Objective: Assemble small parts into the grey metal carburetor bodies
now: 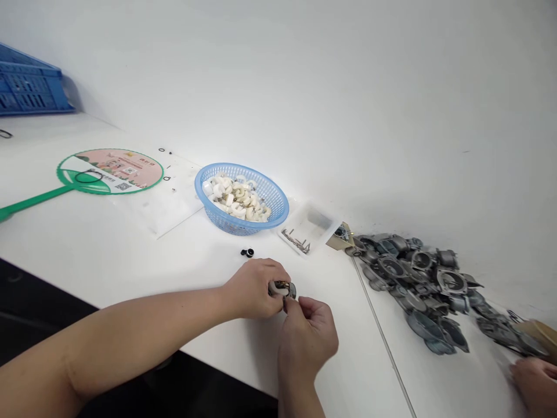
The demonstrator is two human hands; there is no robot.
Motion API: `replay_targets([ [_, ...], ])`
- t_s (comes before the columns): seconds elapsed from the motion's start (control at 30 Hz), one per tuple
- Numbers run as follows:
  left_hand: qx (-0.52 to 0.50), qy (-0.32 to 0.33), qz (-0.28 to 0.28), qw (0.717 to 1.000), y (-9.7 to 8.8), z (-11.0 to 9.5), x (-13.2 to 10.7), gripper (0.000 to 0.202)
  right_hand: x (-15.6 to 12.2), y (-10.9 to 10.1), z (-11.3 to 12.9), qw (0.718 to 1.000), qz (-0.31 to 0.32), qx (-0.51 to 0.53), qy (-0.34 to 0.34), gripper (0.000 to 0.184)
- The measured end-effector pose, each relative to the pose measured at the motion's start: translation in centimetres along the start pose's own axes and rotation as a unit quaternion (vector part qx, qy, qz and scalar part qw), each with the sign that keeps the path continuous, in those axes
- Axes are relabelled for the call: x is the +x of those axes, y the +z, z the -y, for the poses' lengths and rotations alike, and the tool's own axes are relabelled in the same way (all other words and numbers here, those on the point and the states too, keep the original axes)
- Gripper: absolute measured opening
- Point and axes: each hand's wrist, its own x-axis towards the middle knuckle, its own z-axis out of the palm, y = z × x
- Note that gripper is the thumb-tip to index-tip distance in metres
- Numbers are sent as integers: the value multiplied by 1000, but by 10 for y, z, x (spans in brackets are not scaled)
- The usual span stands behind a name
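My left hand [256,290] is closed around a small metal part [292,290] with a white curved piece and a brassy bit showing in it. The fingers hide most of this part. From the near side, my right hand [310,330] pinches at its lower edge, thumb and forefinger pressed together. Just beyond my left hand lie small black rings [248,253] on the white table [209,264]. Behind them a blue plastic basket [241,226] holds many white curved plastic pieces [238,197].
A white tray [319,232] holds thin metal pins. Grey metal castings [418,278] are heaped to the right, near another person's hand [535,377]. On the left lie a green-rimmed hand fan [130,168] and a blue crate [32,87]. A wall runs along the back.
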Motion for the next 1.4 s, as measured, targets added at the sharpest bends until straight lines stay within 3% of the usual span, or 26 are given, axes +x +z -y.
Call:
replay_targets([
  [0.37,7,0,-12,1000,2,4,0,27,2,3,0,997,6,-55,-57,13],
  [0.6,-12,-32,-14,999,0,8,1,38,15,-7,-16,989,92,-5,-115,15],
  [0.83,-20,-68,-16,997,1,11,-1,48,33,-7,-32,950,182,96,-235,9],
  [0.93,-30,-70,-6,997,1,9,0,45,38,-7,-35,945,210,122,-222,9],
  [1.03,-28,-73,9,997,-1,5,1,41,42,-7,-35,947,237,139,-164,13],
  [1.2,-25,-79,12,997,-3,4,1,38,51,-6,-31,949,265,140,-97,37],
  [1.3,-30,-86,8,996,-3,5,0,42,64,-7,-28,937,299,87,-162,45],
  [1.4,-40,-93,17,995,-3,7,0,45,81,-9,-26,886,387,47,-251,29],
])
